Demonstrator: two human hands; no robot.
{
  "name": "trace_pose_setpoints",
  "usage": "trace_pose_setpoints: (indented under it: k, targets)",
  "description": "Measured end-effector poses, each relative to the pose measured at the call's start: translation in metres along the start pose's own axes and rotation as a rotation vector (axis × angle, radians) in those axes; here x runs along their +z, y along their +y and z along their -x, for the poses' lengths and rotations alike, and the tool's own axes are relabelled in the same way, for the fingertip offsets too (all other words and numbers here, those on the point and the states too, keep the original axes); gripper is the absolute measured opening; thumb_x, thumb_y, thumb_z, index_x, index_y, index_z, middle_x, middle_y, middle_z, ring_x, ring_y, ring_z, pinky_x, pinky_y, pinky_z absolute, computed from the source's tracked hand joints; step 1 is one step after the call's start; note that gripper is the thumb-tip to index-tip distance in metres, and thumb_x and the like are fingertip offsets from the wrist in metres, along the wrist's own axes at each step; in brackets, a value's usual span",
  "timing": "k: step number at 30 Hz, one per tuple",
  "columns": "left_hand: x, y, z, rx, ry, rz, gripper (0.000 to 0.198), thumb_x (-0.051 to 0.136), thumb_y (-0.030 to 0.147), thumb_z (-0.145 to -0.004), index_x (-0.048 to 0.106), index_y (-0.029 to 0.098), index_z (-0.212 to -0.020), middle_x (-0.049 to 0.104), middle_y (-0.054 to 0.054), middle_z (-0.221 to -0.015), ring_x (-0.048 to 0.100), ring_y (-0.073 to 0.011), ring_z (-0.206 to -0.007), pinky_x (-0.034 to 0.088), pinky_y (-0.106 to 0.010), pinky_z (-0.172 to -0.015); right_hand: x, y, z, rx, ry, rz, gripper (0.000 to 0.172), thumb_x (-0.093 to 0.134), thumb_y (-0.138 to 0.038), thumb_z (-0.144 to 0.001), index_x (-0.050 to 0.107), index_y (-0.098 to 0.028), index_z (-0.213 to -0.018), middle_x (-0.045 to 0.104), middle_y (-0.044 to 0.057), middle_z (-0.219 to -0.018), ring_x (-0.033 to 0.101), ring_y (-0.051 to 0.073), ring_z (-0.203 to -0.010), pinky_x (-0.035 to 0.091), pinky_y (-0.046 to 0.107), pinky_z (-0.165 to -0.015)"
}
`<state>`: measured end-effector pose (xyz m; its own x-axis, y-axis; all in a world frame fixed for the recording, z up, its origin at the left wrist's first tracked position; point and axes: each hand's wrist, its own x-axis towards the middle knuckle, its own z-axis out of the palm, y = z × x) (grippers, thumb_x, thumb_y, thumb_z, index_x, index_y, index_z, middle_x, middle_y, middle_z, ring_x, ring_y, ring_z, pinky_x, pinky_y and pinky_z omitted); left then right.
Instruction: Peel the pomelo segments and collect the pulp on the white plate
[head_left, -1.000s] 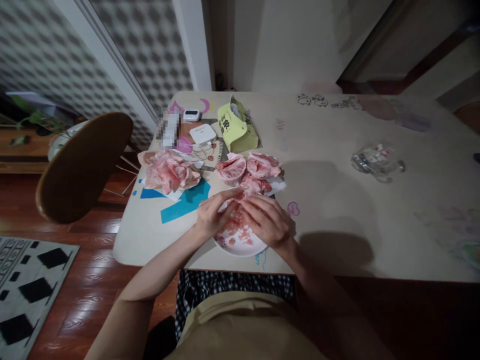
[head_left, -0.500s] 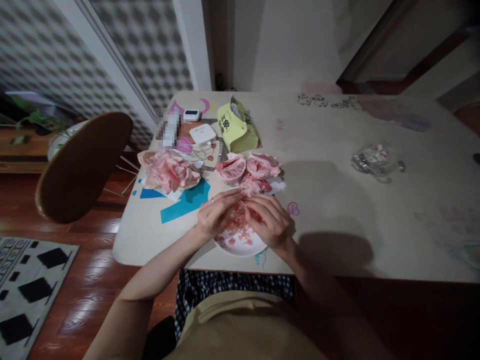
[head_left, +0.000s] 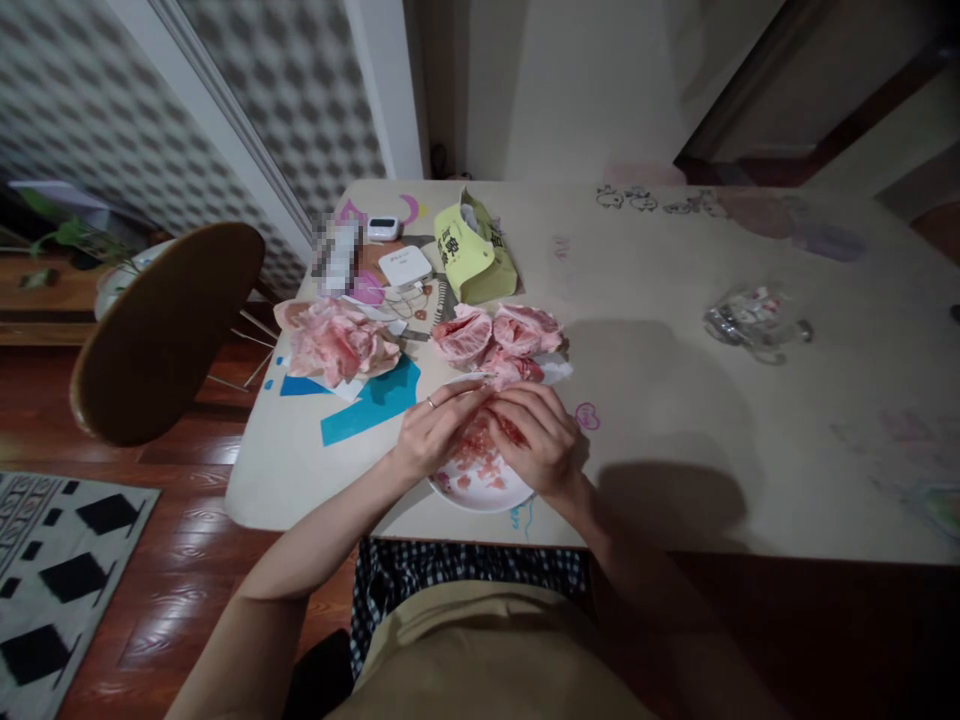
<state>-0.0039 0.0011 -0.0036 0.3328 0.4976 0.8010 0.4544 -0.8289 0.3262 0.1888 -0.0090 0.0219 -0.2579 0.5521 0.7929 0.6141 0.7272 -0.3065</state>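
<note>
My left hand (head_left: 442, 425) and my right hand (head_left: 541, 435) meet over a white plate (head_left: 484, 500). Their fingertips pinch together at a piece of red pomelo flesh (head_left: 513, 430), mostly covered by my right fingers. Loose pink-red pulp (head_left: 476, 442) is scattered across the plate beneath them. Just beyond my fingertips lie pomelo pieces (head_left: 528, 328) with pale pink membrane, including a left one (head_left: 463, 338) and a smaller one (head_left: 517, 368), on white paper. What exactly sits between the fingertips is too small to make out.
Left of the plate is a heap of pink peel (head_left: 337, 345), near blue paper (head_left: 371, 402). Behind stand a yellow-green bag (head_left: 472, 250), a white box (head_left: 405, 266) and a small display device (head_left: 383, 228). A clear plastic bundle (head_left: 754, 320) lies right; a chair (head_left: 172, 335) stands left.
Both hands stay over the plate. Their fingers have shifted slightly, and the pale shred seen between the fingertips earlier is now hidden.
</note>
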Motion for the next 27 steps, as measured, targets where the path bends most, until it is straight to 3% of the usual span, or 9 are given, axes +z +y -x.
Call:
trace_pose_setpoints:
  k: [9,14,18,22,24,27]
  targets:
    - [0.001,0.003,0.002,0.025,0.075,-0.003,0.054,0.066,0.010,-0.097,0.055,0.023,-0.149,0.078,-0.010,-0.124,0.072,-0.0219,-0.125,0.066,-0.033,-0.098,-0.003,-0.003,-0.004,-0.121,0.042,0.083,0.017,0.069,-0.011,-0.092,0.073,-0.018,-0.107,0.081,0.006,-0.095,0.078,0.022,-0.096,0.067,0.036,-0.088]
    - [0.000,0.009,-0.006,0.035,0.166,0.012,0.050,0.069,0.009,-0.095,0.059,0.021,-0.142,0.078,-0.010,-0.121,0.074,-0.0224,-0.121,0.066,-0.036,-0.098,-0.010,-0.004,-0.002,-0.206,0.070,0.100,0.026,0.071,-0.011,-0.092,0.072,-0.016,-0.118,0.082,0.007,-0.103,0.078,0.020,-0.103,0.066,0.032,-0.092]
    - [0.000,0.012,-0.011,-0.194,0.229,0.058,0.055,0.078,0.014,-0.090,0.057,0.020,-0.141,0.077,-0.011,-0.120,0.077,-0.0201,-0.109,0.067,-0.033,-0.091,-0.011,-0.004,-0.002,-0.216,0.107,0.119,0.034,0.074,-0.007,-0.091,0.071,-0.016,-0.124,0.082,0.006,-0.106,0.078,0.016,-0.102,0.066,0.027,-0.093]
    - [0.000,0.019,-0.012,-0.345,0.133,0.118,0.035,0.075,0.015,-0.093,0.065,0.019,-0.127,0.079,-0.007,-0.111,0.079,-0.0138,-0.093,0.066,-0.022,-0.083,-0.009,-0.002,-0.002,-0.196,0.117,0.116,0.036,0.075,-0.005,-0.089,0.071,-0.013,-0.124,0.082,0.008,-0.105,0.078,0.018,-0.102,0.066,0.028,-0.092]
    - [-0.001,0.022,-0.012,-0.358,0.107,0.166,0.030,0.072,0.014,-0.094,0.068,0.018,-0.124,0.080,-0.008,-0.114,0.079,-0.0146,-0.098,0.066,-0.021,-0.086,-0.008,-0.001,-0.001,-0.189,0.099,0.120,0.036,0.076,-0.007,-0.089,0.071,-0.011,-0.125,0.082,0.009,-0.107,0.078,0.019,-0.104,0.066,0.030,-0.093]
    - [0.000,0.024,-0.011,-0.353,0.104,0.264,0.039,0.073,0.015,-0.093,0.066,0.018,-0.131,0.076,-0.012,-0.127,0.076,-0.0201,-0.114,0.066,-0.026,-0.095,-0.008,0.000,0.000,-0.190,0.086,0.120,0.034,0.073,-0.008,-0.092,0.072,-0.014,-0.126,0.082,0.008,-0.108,0.077,0.020,-0.106,0.066,0.032,-0.096]
